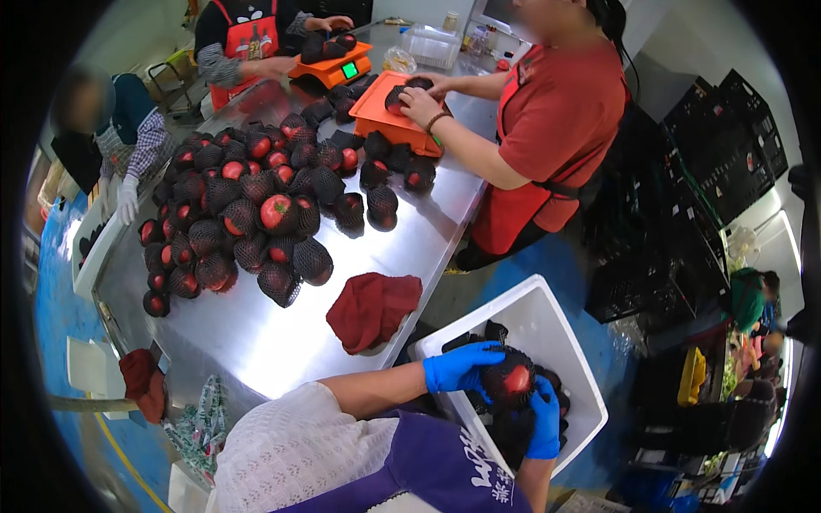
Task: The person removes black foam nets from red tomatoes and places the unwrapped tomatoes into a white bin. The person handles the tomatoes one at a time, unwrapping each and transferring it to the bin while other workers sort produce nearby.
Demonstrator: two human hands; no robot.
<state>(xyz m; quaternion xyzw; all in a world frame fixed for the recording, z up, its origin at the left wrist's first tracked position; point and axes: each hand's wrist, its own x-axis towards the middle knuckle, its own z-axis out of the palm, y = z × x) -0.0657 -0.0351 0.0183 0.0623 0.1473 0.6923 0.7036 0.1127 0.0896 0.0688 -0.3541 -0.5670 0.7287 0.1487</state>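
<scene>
Both my hands wear blue gloves and hold one red tomato in a black foam net (515,378) between them. My left hand (460,368) grips its left side, and my right hand (545,420) supports its lower right. A patch of bare red skin shows through the net's opening. Below the fruit stands a white foam box (580,333). Several more black-netted tomatoes (507,439) lie inside it, partly hidden by my hands and arms.
A metal table (256,340) bears a heap of black-netted tomatoes (244,205), a dark red cloth (375,312) and two orange scales (378,112) (330,70). Two co-workers handle fruit at the scales. Another person stands at the far left. Black crates (725,141) are stacked at right.
</scene>
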